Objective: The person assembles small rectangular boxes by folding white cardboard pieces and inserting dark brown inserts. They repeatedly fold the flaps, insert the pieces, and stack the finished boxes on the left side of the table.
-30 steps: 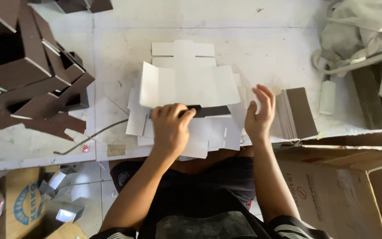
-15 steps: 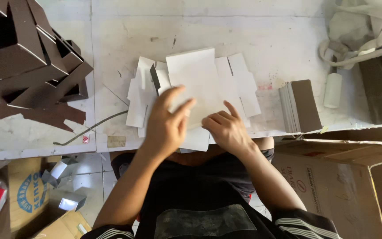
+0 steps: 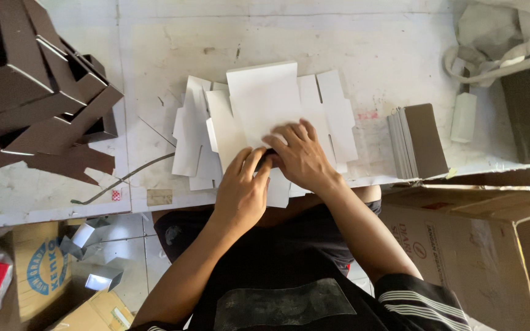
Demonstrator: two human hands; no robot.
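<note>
Change: the white cardboard blank (image 3: 265, 98) lies flat on the pile of blanks (image 3: 197, 147) at the desk's (image 3: 154, 43) near edge, no longer lifted; both hands have closed in, so folding looks underway.
Left hand (image 3: 243, 190): fingers together, pressing its near flap.
Right hand (image 3: 302, 156): fingers slightly spread, pressing down beside it.
Right edge: brown card stack (image 3: 421, 141).

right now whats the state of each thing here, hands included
left hand: flat, pressing on the white card blanks
right hand: flat, fingers spread on the top blank
white card blanks: unfolded, loosely stacked
brown folded boxes: assembled, piled at an angle
stack of brown cards: flat, squared up
cardboard carton: open
</note>
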